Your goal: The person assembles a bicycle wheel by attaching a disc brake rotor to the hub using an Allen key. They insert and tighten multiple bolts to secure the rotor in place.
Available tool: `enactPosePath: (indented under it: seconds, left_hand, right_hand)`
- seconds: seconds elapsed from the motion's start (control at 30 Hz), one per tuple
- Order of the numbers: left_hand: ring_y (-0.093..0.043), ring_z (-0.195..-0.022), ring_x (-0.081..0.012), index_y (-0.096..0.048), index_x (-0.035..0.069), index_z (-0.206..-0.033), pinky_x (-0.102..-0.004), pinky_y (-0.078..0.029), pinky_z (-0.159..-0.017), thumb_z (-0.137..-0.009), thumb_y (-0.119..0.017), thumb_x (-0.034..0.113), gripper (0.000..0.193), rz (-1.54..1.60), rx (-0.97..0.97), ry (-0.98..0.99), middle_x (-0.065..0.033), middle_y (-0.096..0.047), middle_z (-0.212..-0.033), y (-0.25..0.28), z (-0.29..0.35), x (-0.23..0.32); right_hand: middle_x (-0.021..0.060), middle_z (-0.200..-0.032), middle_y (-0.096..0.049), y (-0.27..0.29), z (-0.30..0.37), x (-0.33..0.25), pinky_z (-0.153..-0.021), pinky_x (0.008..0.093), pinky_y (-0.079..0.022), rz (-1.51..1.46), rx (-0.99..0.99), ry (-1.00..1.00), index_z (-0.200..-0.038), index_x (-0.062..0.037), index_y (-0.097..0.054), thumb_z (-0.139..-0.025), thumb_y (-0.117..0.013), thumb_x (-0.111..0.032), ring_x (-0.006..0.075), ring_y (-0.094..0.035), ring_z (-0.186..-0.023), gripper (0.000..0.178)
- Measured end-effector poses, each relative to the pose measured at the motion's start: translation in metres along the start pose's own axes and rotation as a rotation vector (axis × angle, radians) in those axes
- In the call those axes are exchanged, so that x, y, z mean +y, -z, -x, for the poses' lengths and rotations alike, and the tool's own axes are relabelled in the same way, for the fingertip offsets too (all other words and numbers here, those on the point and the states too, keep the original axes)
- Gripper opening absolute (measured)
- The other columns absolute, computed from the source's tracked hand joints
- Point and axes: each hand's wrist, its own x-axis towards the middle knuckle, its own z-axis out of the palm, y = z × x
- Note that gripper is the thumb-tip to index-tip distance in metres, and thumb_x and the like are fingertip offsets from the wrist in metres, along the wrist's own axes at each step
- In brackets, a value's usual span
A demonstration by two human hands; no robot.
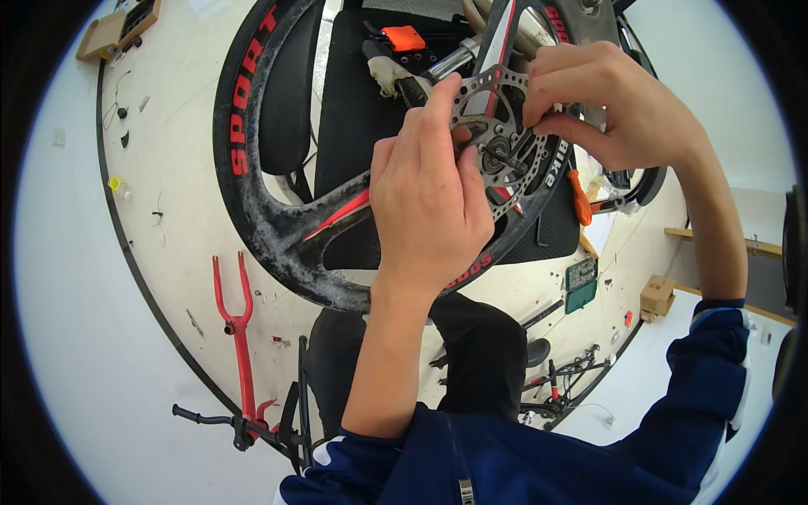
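A black bicycle wheel (252, 215) with broad spokes and red lettering lies across a black padded surface in front of me. On its hub sits a silver perforated brake disc (498, 76). My left hand (425, 198) grips the disc's left side, index finger stretched up along the edge and thumb near the hub. Over the right side of the disc, my right hand (593, 105) has thumb and fingers pinched together at a small dark thing that I cannot make out. An orange-handled tool (579, 198) lies to the right of the wheel.
An orange-red piece (404, 38) lies on the padded surface beyond the wheel. A red fork frame (241, 353) with handlebars stands lower left. A green case (581, 286), a cardboard box (656, 296) and bike parts (572, 370) are on the floor at right.
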Motion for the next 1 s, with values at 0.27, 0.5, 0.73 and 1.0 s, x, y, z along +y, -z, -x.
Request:
enactPosePath:
  seconds: [0.27, 0.5, 0.73, 1.0]
  left_hand:
    - [-0.063, -0.083, -0.0202, -0.045, 0.004, -0.137, -0.0351, -0.041, -0.081, -0.082, -0.057, 0.001, 0.056, 0.005, 0.001, 0.001, -0.0069, -0.065, -0.092, -0.001, -0.001, 0.002]
    - [-0.061, -0.08, -0.0197, -0.046, 0.005, -0.137, -0.0343, -0.04, -0.079, -0.083, -0.058, 0.0, 0.055, -0.014, 0.012, 0.005, -0.0055, -0.063, -0.091, 0.005, 0.003, -0.002]
    - [-0.059, -0.08, -0.0204, -0.045, 0.004, -0.137, -0.0343, -0.04, -0.08, -0.086, -0.056, 0.001, 0.052, -0.038, -0.01, 0.012, -0.0067, -0.06, -0.092, 0.001, 0.004, 0.005]
    - [-0.06, -0.079, -0.021, -0.041, 0.003, -0.139, -0.0354, -0.039, -0.077, -0.084, -0.057, -0.002, 0.057, -0.032, -0.022, -0.05, -0.0068, -0.057, -0.091, 0.0, -0.001, -0.002]
  right_hand:
    - [0.0113, -0.079, -0.062, 0.011, -0.014, -0.007, -0.07, 0.0393, -0.048, 0.065, -0.083, 0.027, -0.08, 0.001, -0.065, -0.071, -0.07, 0.009, 0.0297, -0.059, -0.079, 0.014]
    - [0.011, -0.082, -0.063, -0.019, 0.008, 0.0, -0.07, 0.0356, -0.049, -0.031, 0.112, -0.11, -0.081, 0.0033, -0.063, -0.074, -0.069, 0.007, 0.0267, -0.061, -0.08, 0.01]
    - [0.0102, -0.087, -0.066, -0.084, 0.044, -0.007, -0.074, 0.0289, -0.049, -0.399, 0.521, -0.391, -0.087, 0.0033, -0.064, -0.08, -0.066, 0.008, 0.0201, -0.063, -0.082, 0.009]
    - [0.0099, -0.087, -0.069, -0.015, 0.027, -0.002, -0.076, 0.0294, -0.052, -0.088, 0.39, -0.171, -0.091, 0.0014, -0.065, -0.087, -0.065, -0.001, 0.0175, -0.067, -0.083, 0.005]
